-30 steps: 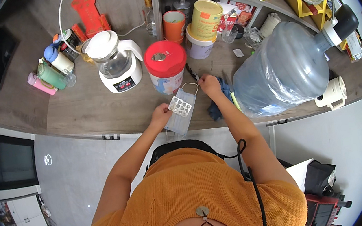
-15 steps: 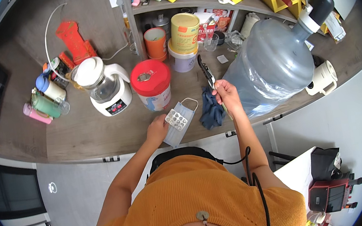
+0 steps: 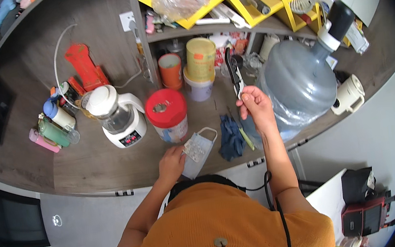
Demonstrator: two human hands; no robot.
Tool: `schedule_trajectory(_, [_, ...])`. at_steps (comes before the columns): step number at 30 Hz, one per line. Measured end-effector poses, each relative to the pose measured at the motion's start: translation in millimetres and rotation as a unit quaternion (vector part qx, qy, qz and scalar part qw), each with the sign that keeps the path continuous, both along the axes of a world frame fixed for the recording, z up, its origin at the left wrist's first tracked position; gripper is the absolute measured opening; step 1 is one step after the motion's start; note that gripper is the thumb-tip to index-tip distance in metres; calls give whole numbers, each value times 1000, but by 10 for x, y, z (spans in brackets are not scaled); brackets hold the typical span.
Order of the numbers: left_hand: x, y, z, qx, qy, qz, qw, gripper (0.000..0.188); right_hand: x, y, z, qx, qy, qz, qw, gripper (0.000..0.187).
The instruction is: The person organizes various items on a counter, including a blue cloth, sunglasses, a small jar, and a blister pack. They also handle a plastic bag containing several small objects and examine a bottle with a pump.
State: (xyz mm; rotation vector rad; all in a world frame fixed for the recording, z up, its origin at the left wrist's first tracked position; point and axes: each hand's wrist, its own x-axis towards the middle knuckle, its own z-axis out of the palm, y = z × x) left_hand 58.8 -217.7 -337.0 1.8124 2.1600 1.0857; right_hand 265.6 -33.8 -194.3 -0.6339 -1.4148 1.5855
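My left hand (image 3: pixel 172 164) pinches a silver blister pack (image 3: pixel 195 150) by its left edge. Beneath the pack lies a light blue face mask (image 3: pixel 199 164), its white ear loop pointing away from me. Raised in the fingers of my right hand (image 3: pixel 257 107) is a slim, curved black-and-silver tool (image 3: pixel 234 72), upright; its exact kind is unclear. Below that hand, a dark blue crumpled cloth or glove (image 3: pixel 231 141) rests on the desk. A small knife with a yellow-green handle (image 3: pixel 246 138) lies against the cloth's right side.
A red-lidded tub (image 3: pixel 167 120) and a white glass kettle (image 3: pixel 116 114) stand left of centre. Behind are an orange cup (image 3: pixel 170 71) and a yellow canister (image 3: pixel 200 56). The large water jug (image 3: pixel 296 86) crowds the right, below a yellow shelf (image 3: pixel 266 1).
My right hand has lifted the black-and-silver tool away from the cloth, and the green-handled knife shows more fully. My left hand still holds the blister pack over the mask. The view has shifted.
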Motion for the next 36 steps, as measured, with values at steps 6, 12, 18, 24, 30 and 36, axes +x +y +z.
schedule_trajectory(6, [-7, -15, 290, 77, -42, -16, 996, 19, -386, 1, 365, -4, 31, 74, 997, 13])
schedule_trajectory(12, [-16, 12, 467, 95, -86, -10, 992, 16, -906, 139, 587, 11, 8, 119, 993, 14])
schedule_trajectory(18, [-88, -9, 405, 108, -101, -18, 989, 17, -1341, 297, 574, -84, 16, 151, 985, 12])
schedule_trajectory(24, [-129, -24, 460, 99, -125, -19, 987, 16, -1685, 365, 806, -79, 68, 153, 983, 12])
schedule_trajectory(30, [-155, -17, 389, 100, -135, -22, 986, 16, -1911, 596, 850, -129, 118, 213, 961, 13])
schedule_trajectory(36, [-136, 7, 364, 125, -124, -37, 984, 16, -1920, 348, 890, -142, 241, 182, 943, 40])
